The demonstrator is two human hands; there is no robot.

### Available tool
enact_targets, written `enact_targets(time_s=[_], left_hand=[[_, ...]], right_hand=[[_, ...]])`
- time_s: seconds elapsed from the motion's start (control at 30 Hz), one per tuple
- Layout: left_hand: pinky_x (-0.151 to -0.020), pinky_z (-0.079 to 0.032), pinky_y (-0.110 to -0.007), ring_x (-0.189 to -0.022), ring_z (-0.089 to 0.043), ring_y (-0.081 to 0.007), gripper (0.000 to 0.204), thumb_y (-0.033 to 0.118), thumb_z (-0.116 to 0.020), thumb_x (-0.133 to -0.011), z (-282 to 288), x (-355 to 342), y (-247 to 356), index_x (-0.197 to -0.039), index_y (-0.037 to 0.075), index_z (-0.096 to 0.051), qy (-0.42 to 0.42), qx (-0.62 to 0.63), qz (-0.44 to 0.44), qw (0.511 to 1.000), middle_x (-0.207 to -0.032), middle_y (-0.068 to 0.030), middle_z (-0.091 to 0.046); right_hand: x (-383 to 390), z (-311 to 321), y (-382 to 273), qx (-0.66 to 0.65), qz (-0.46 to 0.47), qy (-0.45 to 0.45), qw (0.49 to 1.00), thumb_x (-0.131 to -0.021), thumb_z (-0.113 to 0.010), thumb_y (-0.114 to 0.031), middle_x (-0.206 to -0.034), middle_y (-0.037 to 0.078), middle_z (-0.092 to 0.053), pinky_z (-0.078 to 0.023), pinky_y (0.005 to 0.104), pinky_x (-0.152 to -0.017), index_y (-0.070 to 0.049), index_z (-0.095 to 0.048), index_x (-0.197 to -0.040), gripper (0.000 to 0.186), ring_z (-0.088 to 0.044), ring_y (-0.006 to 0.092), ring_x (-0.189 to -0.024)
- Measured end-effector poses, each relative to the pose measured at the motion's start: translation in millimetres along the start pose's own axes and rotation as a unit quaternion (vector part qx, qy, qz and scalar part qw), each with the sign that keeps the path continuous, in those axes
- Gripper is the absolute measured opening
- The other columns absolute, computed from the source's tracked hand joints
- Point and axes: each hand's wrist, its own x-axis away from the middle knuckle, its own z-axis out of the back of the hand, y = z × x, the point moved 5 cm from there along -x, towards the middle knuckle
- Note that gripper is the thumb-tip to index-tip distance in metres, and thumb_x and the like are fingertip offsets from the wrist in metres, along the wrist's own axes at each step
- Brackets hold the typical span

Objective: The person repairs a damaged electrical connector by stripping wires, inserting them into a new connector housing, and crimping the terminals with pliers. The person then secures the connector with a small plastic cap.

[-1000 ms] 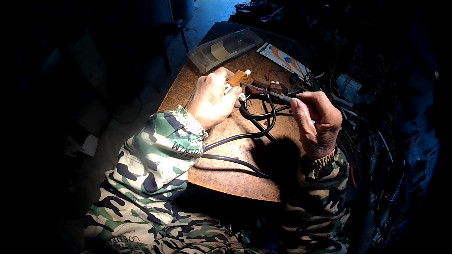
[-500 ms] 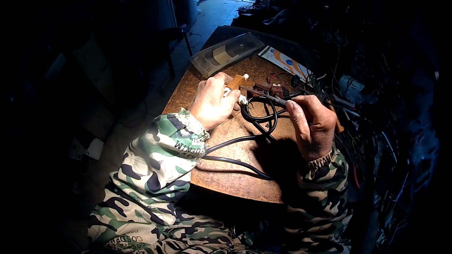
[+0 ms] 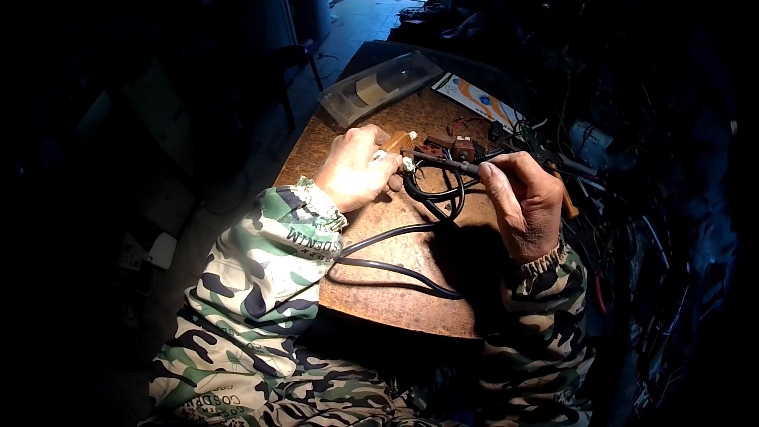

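In my left hand [image 3: 353, 168], the fingers are closed round an amber-brown block [image 3: 398, 141] with a small white end. A white piece [image 3: 407, 164] shows just below the fingertips, too small to make out. My right hand [image 3: 523, 204] grips the dark handle of what looks like a soldering iron [image 3: 466, 167]. Its slim shaft points left, and the tip is at or very near the amber block; contact cannot be told. Black cable [image 3: 419, 231] lies in loops beneath the tool and runs under my left sleeve. Behind the tool sit dark red-brown parts [image 3: 463, 147].
Farther back on the brown worktop [image 3: 379, 296] are a clear plastic tray [image 3: 348, 109] and a white, orange and blue flat package [image 3: 479, 100]. Tangled wires and tools crowd the right side, among them an orange handle [image 3: 570, 204]. A chair [image 3: 288, 59] stands beyond the left edge.
The tool has tilted slightly flatter, and my right hand has shifted a little upward. My left hand still holds the amber block in nearly the same spot.
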Motion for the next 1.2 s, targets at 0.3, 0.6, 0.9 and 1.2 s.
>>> enact_targets(time_s=[0.3,0.6,0.9,1.2], left_hand=[[-0.061,-0.058,-0.031,-0.07,-0.073,-0.0209,0.039,0.01,-0.061,-0.091,-4.3,-2.2,0.6,-0.116,-0.02,-0.053,-0.034,-0.007,-0.005,0.999,-0.079,-0.0196,-0.072],[-0.062,-0.058,-0.026,-0.072,-0.068,-0.0153,0.042,0.01,-0.058,-0.098,-15.9,-1.8,11.2,-0.125,-0.021,-0.045,-0.153,0.062,0.09,0.982,-0.09,-0.0163,-0.068],[-0.059,-0.054,-0.024,-0.068,-0.064,-0.0118,0.045,0.016,-0.06,-0.099,-14.7,4.9,9.6,-0.131,-0.011,-0.047,-0.276,0.086,0.129,0.948,-0.09,-0.0099,-0.065],[-0.084,-0.053,-0.038,-0.097,-0.066,-0.0251,0.061,0.032,-0.07,-0.09,-7.0,1.7,-1.9,-0.131,-0.009,-0.051,-0.239,-0.112,0.013,0.965,-0.105,-0.0226,-0.066]], right_hand=[[-0.6,5.9,-4.5,-0.011,0.03,-0.021,0.999,-0.086,-0.072,-0.001,-0.103,0.012,-0.065,-0.057,0.0266,-0.079,0.003,-0.06,-0.109,0.026,-0.068,0.0153,-0.094],[-3.8,20.7,0.8,-0.081,0.011,-0.017,0.997,-0.086,-0.074,-0.004,-0.088,0.006,-0.068,-0.055,0.0215,-0.074,0.0,-0.067,-0.098,0.015,-0.067,0.0096,-0.082],[-13.2,61.1,36.9,-0.091,-0.069,0.107,0.988,-0.089,-0.074,-0.014,-0.08,0.004,-0.067,-0.051,0.0209,-0.06,0.0,-0.068,-0.096,0.017,-0.061,0.0073,-0.068],[-16.6,64.8,71.7,0.137,-0.072,0.202,0.967,-0.088,-0.073,-0.018,-0.085,0.013,-0.073,-0.055,0.0295,-0.069,0.002,-0.071,-0.095,0.022,-0.07,0.0199,-0.075]])
